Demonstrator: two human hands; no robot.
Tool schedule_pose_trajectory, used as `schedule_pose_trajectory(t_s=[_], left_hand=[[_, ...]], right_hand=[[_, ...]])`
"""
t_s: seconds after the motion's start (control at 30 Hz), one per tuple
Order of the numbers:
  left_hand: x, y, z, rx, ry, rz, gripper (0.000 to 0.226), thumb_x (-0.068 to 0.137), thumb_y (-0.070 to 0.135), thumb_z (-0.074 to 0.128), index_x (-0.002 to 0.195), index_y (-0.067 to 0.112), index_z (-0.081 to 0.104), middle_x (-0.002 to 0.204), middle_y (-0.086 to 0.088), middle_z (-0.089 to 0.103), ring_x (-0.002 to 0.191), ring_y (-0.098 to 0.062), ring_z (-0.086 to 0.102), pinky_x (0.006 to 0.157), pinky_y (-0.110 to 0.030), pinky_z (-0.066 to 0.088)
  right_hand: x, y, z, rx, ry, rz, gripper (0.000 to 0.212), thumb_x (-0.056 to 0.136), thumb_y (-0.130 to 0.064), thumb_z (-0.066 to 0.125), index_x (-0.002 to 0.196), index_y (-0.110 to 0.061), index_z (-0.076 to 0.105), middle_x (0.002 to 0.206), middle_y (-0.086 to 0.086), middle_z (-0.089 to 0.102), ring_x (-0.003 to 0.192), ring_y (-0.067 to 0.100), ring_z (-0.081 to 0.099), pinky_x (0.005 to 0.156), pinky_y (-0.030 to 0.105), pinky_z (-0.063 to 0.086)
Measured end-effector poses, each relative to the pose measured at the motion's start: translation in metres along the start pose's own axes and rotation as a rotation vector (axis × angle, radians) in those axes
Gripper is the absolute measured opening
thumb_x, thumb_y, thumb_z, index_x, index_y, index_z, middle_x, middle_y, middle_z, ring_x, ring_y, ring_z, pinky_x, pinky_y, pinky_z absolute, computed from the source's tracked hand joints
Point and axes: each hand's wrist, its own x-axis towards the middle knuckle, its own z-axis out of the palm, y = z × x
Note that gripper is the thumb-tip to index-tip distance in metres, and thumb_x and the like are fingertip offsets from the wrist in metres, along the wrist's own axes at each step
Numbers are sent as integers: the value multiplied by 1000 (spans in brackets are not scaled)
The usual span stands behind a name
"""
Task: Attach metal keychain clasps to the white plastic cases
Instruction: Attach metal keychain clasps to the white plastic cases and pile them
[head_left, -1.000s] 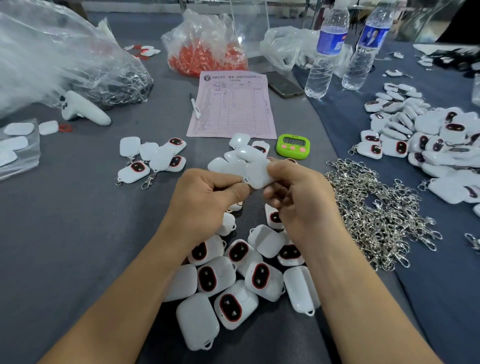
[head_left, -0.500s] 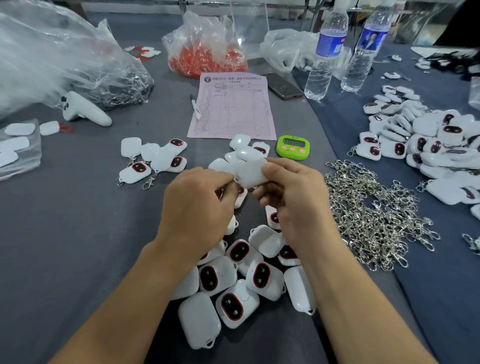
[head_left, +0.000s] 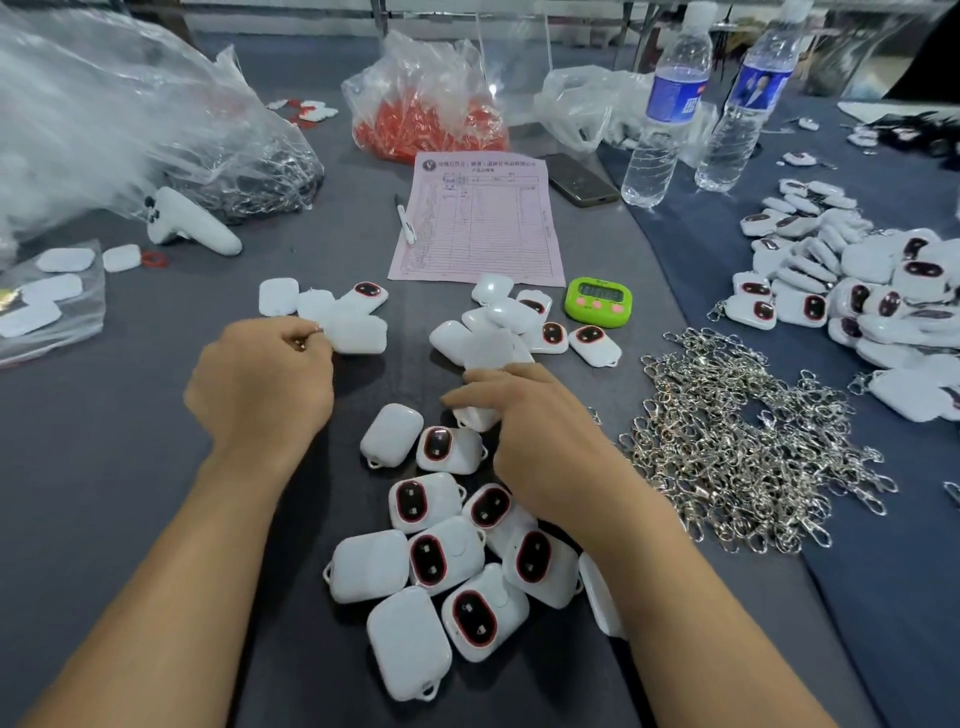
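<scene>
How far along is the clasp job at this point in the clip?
Done: clasped cases heaped far right. In hand: the left hand pinches a white case beside the small left group; the right hand touches a bare case. Left: about a dozen cases in the near pile and a large clasp heap.

Cool, even light fills the room, seemingly from overhead, bright enough and with no hard beam. On the grey tabletop (head_left: 130, 467) shadows are only faint smudges beneath the left hand (head_left: 260, 384) and both forearms. The clear plastic bag (head_left: 104, 114) at upper left blows out to milky glare; the metal clasps (head_left: 737, 447) at right throw small glints. The white case (head_left: 358, 335) at the left hand's fingertips is smeared by motion, as is the right hand (head_left: 545, 447). At the top edge the water bottles (head_left: 660, 119) lean outward from the wide lens, and the background goes soft.
</scene>
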Motion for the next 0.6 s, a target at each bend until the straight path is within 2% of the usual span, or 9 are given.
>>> schedule_pose_trajectory(t_s=[0.07, 0.13, 0.2, 0.27, 0.33, 0.43, 0.53, 0.6], left_hand=[[-3, 4, 0, 76, 13, 2, 17, 87, 26, 61, 93, 30, 76, 92, -4, 74, 83, -37, 60, 68, -33, 38], [-9, 9, 0, 74, 40, 84, 28, 88, 23, 61, 111, 31, 75, 97, -4, 74, 91, -38, 62, 70, -34, 37], [-18, 19, 1, 18, 40, 206, 27, 88, 25, 63, 111, 32, 75, 92, -2, 74, 89, -35, 63, 69, -34, 40], [-29, 30, 2, -34, -4, 290, 21, 86, 26, 66, 102, 35, 77, 89, 3, 75, 87, -30, 65, 71, -34, 47], [-40, 39, 3, -78, -124, 376, 17, 83, 28, 69, 94, 38, 78, 81, 10, 73, 80, -22, 66, 72, -31, 51], [-54, 47, 1, -157, -477, 469, 17, 79, 40, 67, 93, 44, 77, 81, 20, 71, 78, -3, 63, 74, -25, 51], [-62, 51, 0, -90, -627, 547, 17, 78, 46, 71, 95, 46, 74, 78, 29, 62, 84, 6, 58, 71, -19, 46], [-63, 53, 0, -45, -647, 564, 16, 79, 44, 74, 95, 44, 75, 79, 28, 60, 81, 4, 57, 72, -24, 48]], right_hand=[[-2, 2, -1, 23, 77, 75, 67, 76, 9, 50, 125, -32, 69, 103, -19, 54, 116, 6, 37, 81, 3, 24], [-4, 3, -3, 6, 139, 95, 56, 78, 6, 57, 118, -32, 70, 89, -18, 45, 102, 10, 41, 75, 14, 30], [-4, 5, -8, 5, 207, 94, 43, 77, 5, 62, 106, -27, 69, 85, -11, 56, 90, 12, 47, 71, 24, 36], [-4, 7, -16, 128, 280, 123, 35, 77, 4, 63, 96, -24, 69, 81, -8, 62, 80, 12, 52, 64, 17, 38], [-5, 13, -25, 217, 366, 163, 31, 80, 3, 64, 92, -25, 72, 87, -7, 67, 79, 8, 56, 64, 10, 39], [-6, 24, -36, 164, 462, 250, 31, 83, 1, 62, 95, -24, 75, 99, -5, 67, 85, 13, 54, 65, 9, 35], [-6, 29, -40, 80, 425, 373, 30, 80, 1, 56, 93, -25, 66, 97, 0, 64, 84, 21, 51, 67, 28, 32], [-8, 30, -42, -36, 355, 456, 27, 78, -3, 56, 92, -27, 59, 91, 1, 61, 84, 26, 49, 69, 32, 34]])
